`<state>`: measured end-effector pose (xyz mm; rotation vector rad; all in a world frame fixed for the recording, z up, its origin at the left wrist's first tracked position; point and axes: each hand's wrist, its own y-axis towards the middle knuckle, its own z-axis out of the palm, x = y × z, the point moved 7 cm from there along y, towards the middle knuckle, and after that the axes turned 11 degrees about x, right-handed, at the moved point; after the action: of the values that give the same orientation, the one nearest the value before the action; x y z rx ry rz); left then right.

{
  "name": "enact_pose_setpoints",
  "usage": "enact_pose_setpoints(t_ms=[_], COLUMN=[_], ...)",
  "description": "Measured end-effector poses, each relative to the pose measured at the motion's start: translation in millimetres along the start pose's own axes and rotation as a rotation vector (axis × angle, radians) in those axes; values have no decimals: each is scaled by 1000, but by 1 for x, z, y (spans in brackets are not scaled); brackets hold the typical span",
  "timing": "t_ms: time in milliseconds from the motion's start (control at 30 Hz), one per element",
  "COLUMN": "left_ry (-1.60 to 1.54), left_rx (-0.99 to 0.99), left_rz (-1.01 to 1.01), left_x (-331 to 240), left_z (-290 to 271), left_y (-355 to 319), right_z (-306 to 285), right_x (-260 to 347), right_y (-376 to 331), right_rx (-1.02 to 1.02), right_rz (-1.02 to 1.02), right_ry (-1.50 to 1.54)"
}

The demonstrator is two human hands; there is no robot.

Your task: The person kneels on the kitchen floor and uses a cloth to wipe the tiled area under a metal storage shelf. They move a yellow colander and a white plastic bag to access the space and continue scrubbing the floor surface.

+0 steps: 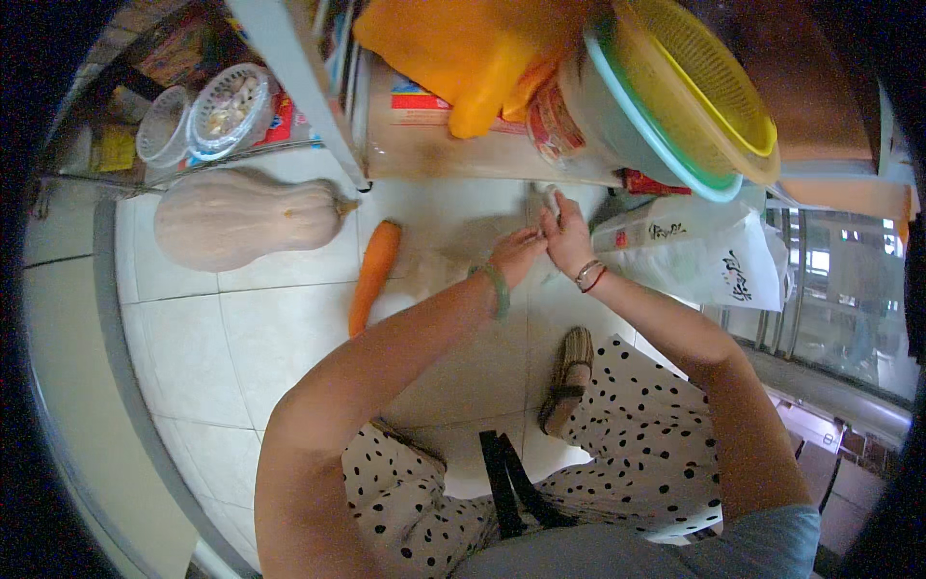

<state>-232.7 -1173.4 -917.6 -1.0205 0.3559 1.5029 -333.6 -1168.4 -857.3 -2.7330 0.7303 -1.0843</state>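
Observation:
Both my hands meet low over the tiled floor. My right hand is closed, and a small pale, greyish thing shows at its fingertips; its kind is too unclear to tell. Against it, my left hand has its fingers pressed together, and what they pinch, if anything, is hidden. A green bangle circles my left wrist. Left of my hands, an orange carrot lies on the tiles. Farther left, a large tan butternut squash rests on its side.
A white plastic bag stands right of my hands. Ahead is a cardboard box under an orange cloth. Stacked basins and a yellow colander lean at the upper right. A shelf leg and white baskets are upper left.

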Motion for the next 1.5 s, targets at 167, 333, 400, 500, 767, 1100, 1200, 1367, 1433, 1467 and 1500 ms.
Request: enact_pose_setpoints(t_ms=[167,333,400,500,767,1100,1200,1367,1433,1467,1500], left_ry=[61,-435,-428,-409,-406,-441,132,-446,-409,-386,-362], left_rx=[-108,-56,-53,-22,-42,-50,126,-37,-30,-27,-23], left_rz=[-174,-275,-230,-216,-251,-287,250,-240,-222,-224,-226], left_x=[-26,-17,-6,-1,-11,-2,-5,-16,-20,-20,-20], left_z=[33,64,49,42,32,24,5,26,20,18,16], left_y=[18,17,15,14,-6,-29,-21,-24,-24,-24,-24], right_z=[-45,-53,-41,-35,-19,-7,-7,-13,-14,-13,-13], right_x=[-32,-55,-46,-42,-28,7,6,-11,-6,-5,-6], right_y=[7,20,25,26,22,3,7,11,11,13,15], right_rx=[-242,-289,-229,-253,-245,-64,-109,-154,-221,-198,-175], right_rz=[-32,-37,23,7,-77,-345,-214,-201,-263,-229,-193], right_ry=[-291,-432,-435,-470,-393,-298,-252,-254,-281,-262,-243])
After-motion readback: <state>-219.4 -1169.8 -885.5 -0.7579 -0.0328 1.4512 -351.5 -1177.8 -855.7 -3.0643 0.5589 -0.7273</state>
